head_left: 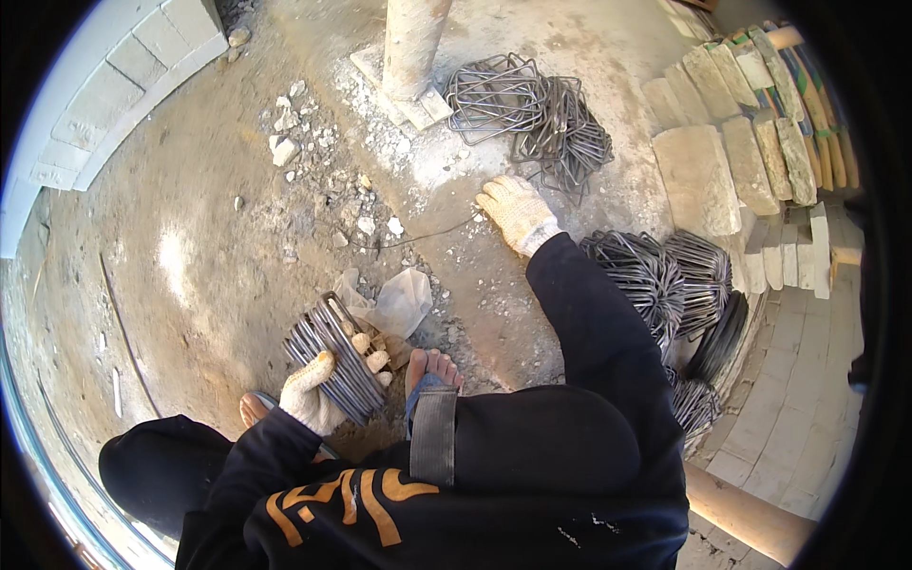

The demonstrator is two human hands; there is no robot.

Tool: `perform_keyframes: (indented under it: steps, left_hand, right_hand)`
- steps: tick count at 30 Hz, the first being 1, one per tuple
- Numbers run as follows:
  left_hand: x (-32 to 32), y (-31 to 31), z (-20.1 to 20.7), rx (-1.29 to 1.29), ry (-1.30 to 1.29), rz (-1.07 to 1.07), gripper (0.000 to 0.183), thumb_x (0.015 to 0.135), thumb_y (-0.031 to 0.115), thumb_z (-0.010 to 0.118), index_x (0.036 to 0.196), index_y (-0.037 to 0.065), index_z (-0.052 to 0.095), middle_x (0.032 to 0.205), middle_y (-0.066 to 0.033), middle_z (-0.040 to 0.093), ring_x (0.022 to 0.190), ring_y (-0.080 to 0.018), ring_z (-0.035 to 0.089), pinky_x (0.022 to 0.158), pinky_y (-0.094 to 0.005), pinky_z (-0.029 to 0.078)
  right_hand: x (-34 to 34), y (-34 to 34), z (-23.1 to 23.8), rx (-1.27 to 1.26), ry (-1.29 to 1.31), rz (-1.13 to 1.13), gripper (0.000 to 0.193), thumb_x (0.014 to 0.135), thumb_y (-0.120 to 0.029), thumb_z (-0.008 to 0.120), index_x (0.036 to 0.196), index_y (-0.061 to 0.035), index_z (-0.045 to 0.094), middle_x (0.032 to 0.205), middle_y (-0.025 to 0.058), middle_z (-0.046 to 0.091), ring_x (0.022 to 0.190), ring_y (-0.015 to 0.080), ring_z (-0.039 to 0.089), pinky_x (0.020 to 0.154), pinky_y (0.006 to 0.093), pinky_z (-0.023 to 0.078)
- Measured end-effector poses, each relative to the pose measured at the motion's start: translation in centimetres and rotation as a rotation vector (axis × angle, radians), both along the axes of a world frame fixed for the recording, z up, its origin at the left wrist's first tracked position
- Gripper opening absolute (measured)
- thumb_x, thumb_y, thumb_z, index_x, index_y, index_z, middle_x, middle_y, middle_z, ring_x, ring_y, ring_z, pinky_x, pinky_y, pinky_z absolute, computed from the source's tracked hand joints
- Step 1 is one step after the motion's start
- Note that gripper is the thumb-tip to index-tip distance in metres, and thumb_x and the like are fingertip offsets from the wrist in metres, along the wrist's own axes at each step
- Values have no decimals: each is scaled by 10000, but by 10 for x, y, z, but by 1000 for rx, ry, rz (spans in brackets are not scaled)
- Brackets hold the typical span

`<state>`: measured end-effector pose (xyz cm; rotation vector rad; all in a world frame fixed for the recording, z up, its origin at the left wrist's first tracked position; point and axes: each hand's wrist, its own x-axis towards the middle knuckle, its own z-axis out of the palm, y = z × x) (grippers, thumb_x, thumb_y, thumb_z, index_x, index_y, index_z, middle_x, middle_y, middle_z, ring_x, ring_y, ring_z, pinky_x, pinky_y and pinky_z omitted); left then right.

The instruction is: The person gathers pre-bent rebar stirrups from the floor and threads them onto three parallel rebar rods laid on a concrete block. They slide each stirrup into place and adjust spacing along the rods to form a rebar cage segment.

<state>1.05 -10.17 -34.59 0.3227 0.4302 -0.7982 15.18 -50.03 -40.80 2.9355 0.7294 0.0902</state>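
My left hand point(312, 394), in a cream knit glove, is wrapped around a bundle of bent steel stirrups point(335, 366) between my feet. The rods lie side by side, and the glove's fingertips show on the bundle's far side. My right hand point(518, 211), also gloved, is stretched out ahead to the right, low over the dusty ground. Its fingers are drawn together at one end of a thin dark wire point(418, 239), which curves away to the left across the rubble. The exact grip on the wire is partly hidden by the glove.
A tangled stirrup pile point(532, 109) lies beyond my right hand, next to a round post point(410, 52). More stirrup bundles point(641, 285) sit to the right, before stacked blocks point(698, 176). A plastic bag point(401, 302) lies ahead of my foot; broken rubble point(285, 147) is farther off.
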Motion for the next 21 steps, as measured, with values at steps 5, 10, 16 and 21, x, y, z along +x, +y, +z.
perform_keyframes:
  steps: [5,10,16,21]
  left_hand:
    - [1,3,-1,16,-15,2,471,891,295,719,1257,40,568,1165,-114,651,1135,-312,622,1031,-540,472]
    - [0,6,-5,5,21,-10,482,893,309,716,1261,37,564,1173,-156,648,1141,-326,618,1049,-537,463]
    - [-1,8,-5,22,29,18,480,893,313,717,1257,40,565,1168,-154,648,1132,-329,618,1045,-524,467]
    - [0,7,-6,49,18,48,482,881,313,728,1247,44,568,1155,-147,653,1112,-320,624,1032,-519,474]
  right_hand:
    - [7,-30,-5,-227,99,-126,192,902,-183,530,1013,-116,672,1065,85,639,1119,268,572,1002,422,426]
    - [10,-43,-7,-67,-7,32,186,885,-184,545,1006,-126,673,1039,103,648,1096,300,588,984,448,438]
    - [5,-48,-13,-2,-73,21,176,893,-187,539,1006,-134,662,1064,100,643,1113,292,578,990,444,423]
    - [4,-51,-1,-288,147,-17,165,909,-189,517,1002,-150,648,1062,57,629,1132,263,565,986,420,421]
